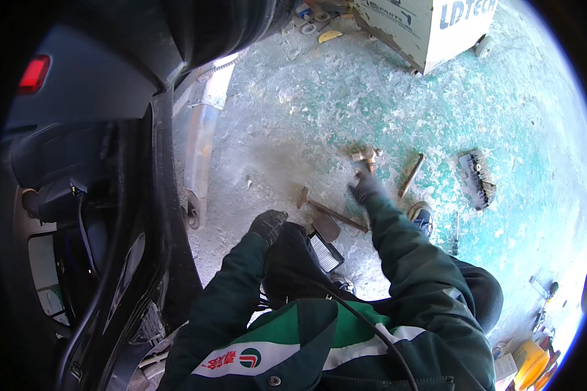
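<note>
My gloved right hand [366, 189] reaches forward, low over the floor, its fingers closed round the handle of a hammer [365, 155]. The metal head points away from me; the handle's lower part is hidden by the hand. My gloved left hand [268, 226] rests on my left knee, fingers laid over it and holding nothing. Between the hands lies a second hammer [332, 212] with a long handle. Close to it are a brown, rounded flat piece [326, 228] and a black-framed block with pale ribs [326, 253], partly covered by my leg.
A dark bar-shaped tool [411, 175] and a dolly-like ridged metal block [478, 180] lie on the right. A thin tool [456, 233] lies beyond my shoe [421, 219]. The dark car body [166, 195] borders my left. A white wheeled cabinet [417, 29] stands ahead; a yellow object [531, 365] sits lower right.
</note>
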Tool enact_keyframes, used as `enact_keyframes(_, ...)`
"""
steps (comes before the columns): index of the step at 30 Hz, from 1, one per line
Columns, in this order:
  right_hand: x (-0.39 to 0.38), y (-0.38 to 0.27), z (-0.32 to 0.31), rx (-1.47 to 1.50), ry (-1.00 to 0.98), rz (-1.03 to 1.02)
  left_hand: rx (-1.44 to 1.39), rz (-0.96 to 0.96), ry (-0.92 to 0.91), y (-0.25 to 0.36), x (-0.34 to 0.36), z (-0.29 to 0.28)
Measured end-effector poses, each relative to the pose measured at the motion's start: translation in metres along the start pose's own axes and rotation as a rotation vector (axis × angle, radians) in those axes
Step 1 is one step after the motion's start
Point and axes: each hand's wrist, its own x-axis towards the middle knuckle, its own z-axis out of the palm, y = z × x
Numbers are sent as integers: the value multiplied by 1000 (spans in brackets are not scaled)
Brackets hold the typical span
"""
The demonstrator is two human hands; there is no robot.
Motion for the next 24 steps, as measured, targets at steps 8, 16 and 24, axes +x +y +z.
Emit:
enact_keyframes(8, -82, 37, 103, -228, -164, 79, 646, 387, -18, -5, -26, -49)
enact_keyframes(16, -22, -57, 43, -116, -849, -134, -375, -179, 102, 48, -26, -50)
enact_keyframes(24, -47, -133, -40, 491, 124, -337, -310, 123, 96, 135, 17, -32)
